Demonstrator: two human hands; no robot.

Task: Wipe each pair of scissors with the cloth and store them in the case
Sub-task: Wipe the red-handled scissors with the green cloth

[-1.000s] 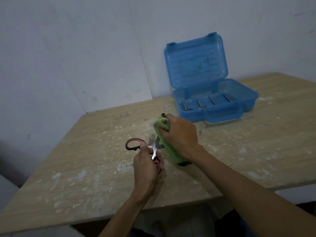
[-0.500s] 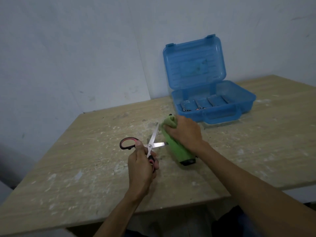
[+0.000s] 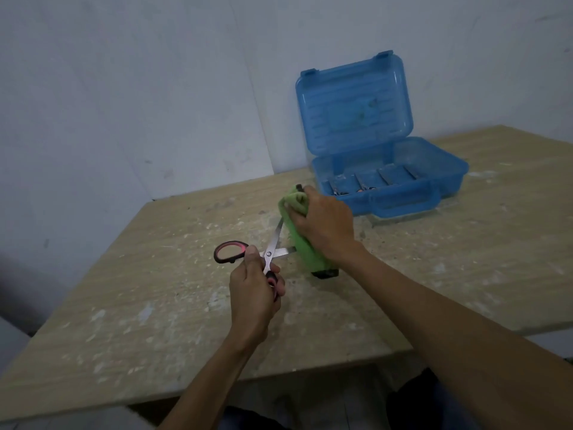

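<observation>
A pair of scissors (image 3: 270, 249) with black and pink handles is held above the table, its blades spread apart. My left hand (image 3: 255, 290) grips the lower handle; the other handle loop sticks out to the left. My right hand (image 3: 324, 226) grips a green cloth (image 3: 305, 248) bunched around the blade tips, which are hidden inside it. The blue plastic case (image 3: 434, 181) stands open at the back right, lid upright, with several metal items lying in its tray.
The wooden table (image 3: 155, 290) is scuffed with white specks and ends in a near edge just below my forearms. A white wall corner rises behind the table. A dark end piece shows under the cloth's lower end.
The scissor blades have come out of the cloth and now show spread open. My right hand with the cloth has slid away along the blades towards the tips.
</observation>
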